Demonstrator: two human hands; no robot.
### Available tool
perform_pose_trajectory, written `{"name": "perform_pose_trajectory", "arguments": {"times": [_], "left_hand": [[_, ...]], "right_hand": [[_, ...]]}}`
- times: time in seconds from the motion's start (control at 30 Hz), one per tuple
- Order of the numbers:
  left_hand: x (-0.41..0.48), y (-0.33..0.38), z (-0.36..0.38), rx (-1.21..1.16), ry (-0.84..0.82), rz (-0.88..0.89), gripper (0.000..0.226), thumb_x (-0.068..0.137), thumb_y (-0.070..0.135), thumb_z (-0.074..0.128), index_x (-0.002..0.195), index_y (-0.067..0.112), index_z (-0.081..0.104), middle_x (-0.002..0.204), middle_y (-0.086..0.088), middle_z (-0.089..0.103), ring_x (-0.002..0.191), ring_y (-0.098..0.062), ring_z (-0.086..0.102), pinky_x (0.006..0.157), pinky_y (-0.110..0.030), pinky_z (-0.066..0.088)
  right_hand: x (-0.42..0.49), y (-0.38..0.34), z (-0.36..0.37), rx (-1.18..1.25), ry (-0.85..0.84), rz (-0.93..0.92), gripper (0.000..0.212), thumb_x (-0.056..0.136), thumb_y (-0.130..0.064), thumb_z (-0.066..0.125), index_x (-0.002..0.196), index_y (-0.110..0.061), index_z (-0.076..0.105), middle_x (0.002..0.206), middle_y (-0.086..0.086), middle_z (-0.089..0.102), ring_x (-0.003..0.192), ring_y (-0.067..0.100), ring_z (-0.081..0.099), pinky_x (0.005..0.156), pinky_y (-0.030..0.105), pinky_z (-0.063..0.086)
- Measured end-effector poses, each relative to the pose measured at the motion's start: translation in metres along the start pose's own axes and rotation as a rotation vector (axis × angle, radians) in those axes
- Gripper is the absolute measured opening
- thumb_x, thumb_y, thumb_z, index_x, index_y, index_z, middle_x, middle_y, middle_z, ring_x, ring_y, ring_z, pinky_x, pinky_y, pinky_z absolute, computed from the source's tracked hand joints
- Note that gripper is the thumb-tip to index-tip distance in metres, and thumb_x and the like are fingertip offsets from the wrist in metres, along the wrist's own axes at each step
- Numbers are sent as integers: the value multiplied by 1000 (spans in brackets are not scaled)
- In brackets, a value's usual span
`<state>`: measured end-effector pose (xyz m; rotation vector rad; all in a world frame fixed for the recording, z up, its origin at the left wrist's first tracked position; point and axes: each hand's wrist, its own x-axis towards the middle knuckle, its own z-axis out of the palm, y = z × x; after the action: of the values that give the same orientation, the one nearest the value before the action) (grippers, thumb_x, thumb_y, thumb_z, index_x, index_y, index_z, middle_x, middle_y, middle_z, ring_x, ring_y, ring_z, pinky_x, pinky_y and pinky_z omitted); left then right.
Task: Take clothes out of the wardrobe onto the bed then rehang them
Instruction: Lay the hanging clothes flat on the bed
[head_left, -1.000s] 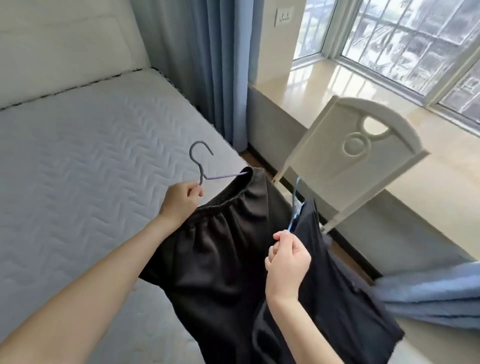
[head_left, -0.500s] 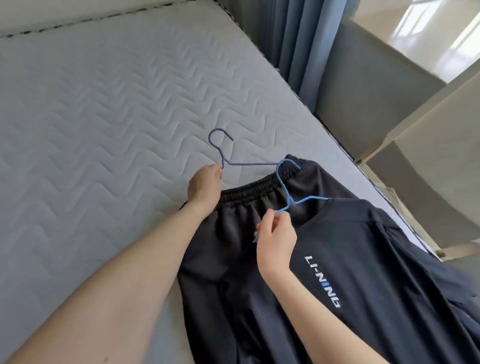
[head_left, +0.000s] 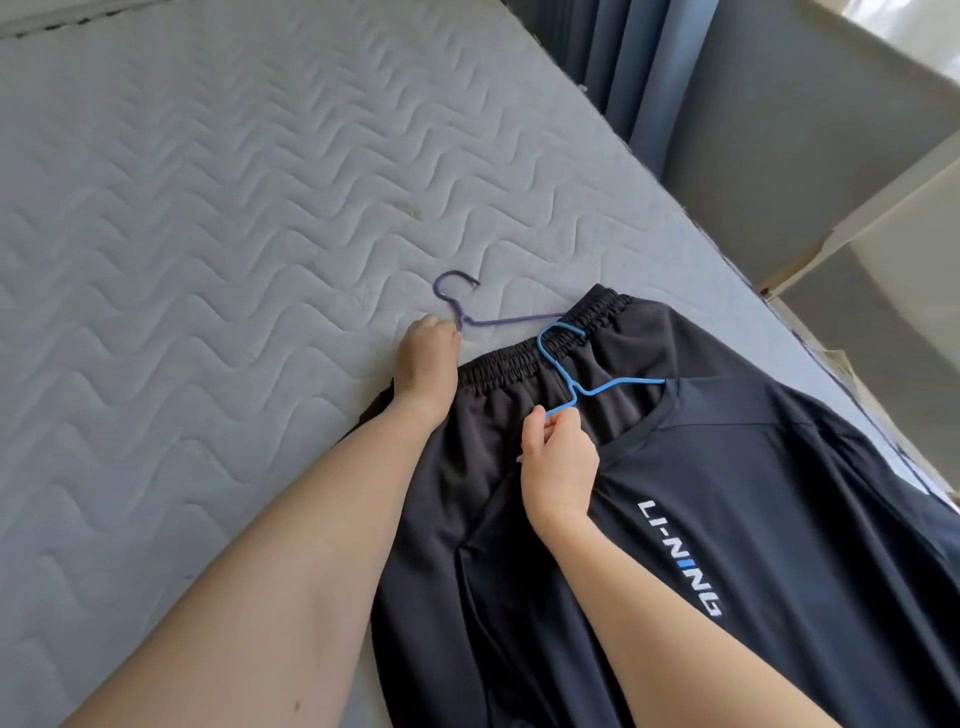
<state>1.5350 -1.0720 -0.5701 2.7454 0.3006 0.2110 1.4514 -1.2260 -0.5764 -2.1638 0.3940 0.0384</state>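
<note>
The left hand (head_left: 427, 358) grips the purple hanger (head_left: 470, 312) at the shorts (head_left: 519, 415). The right hand (head_left: 558, 457) pinches the blue hanger (head_left: 576, 382) of the shirt (head_left: 753, 519) at 4 o'clock on the bed (head_left: 208, 208).

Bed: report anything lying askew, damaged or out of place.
Nothing looks damaged. The blue hanger lies hook-first across the trousers waistband, and the shirt overlaps them. A small mark shows on the mattress.

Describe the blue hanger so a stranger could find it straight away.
Start at the grey quilted mattress, then the dark clothes lying along its right edge. The blue hanger lies on the black elastic waistband, pinched by the right hand. Unlike the purple hanger by the left hand, it is bright sky blue.
</note>
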Motion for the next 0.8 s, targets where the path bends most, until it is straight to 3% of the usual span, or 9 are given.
{"name": "perform_pose_trajectory", "arguments": {"times": [0.13,0.2,0.27,0.37,0.43,0.5,0.63,0.8], "left_hand": [[-9,20,-40,40,-186,-81,31,97,24,39,95,5,63,107,-13,60,98,-32,57,77,-35,42],[-28,40,-71,-72,-152,-108,25,94,22,42,95,6,62,107,-13,61,99,-32,57,83,-39,45],[-57,65,-110,-254,-74,-110,23,93,20,46,101,8,64,106,-9,63,99,-27,59,85,-35,45],[-116,113,-180,-448,-48,-99,22,95,23,48,107,13,65,104,0,64,93,-16,60,82,-23,43],[-171,150,-229,-581,-56,-107,21,95,22,51,108,15,66,104,5,65,90,-11,61,82,-18,43],[-233,183,-274,-693,-69,-98,19,96,22,52,107,18,67,104,8,67,91,-6,62,82,-13,44],[-369,236,-354,-786,-98,-102,21,97,24,50,111,22,66,107,12,69,102,-2,63,88,-17,47],[-540,266,-438,-808,-75,-189,21,92,33,46,104,37,63,102,22,68,100,5,63,86,-10,45]], "right_hand": [[-9,-20,-22,77,-56,82,33,99,-34,39,83,-7,49,73,8,65,69,24,62,71,37,46],[-28,-43,-56,204,34,100,31,100,-29,38,81,-6,47,69,9,62,63,20,61,66,28,49],[-57,-71,-104,336,109,74,30,101,-20,38,81,-1,47,63,10,59,52,7,53,54,10,40],[-114,-97,-183,440,202,-8,29,99,-17,37,76,-2,45,58,10,53,51,13,46,53,22,38],[-160,-106,-241,434,191,-67,28,97,-24,34,75,-14,46,59,4,49,55,24,44,56,39,40],[-212,-111,-298,457,165,-108,28,97,-30,31,76,-20,47,58,-4,44,53,21,40,53,43,38],[-327,-122,-411,536,144,-145,31,100,-26,32,78,-12,50,58,-3,44,52,13,38,51,38,34],[-456,-121,-540,664,120,-153,39,104,-10,31,71,-16,52,50,-6,36,45,9,30,44,25,26]]}}
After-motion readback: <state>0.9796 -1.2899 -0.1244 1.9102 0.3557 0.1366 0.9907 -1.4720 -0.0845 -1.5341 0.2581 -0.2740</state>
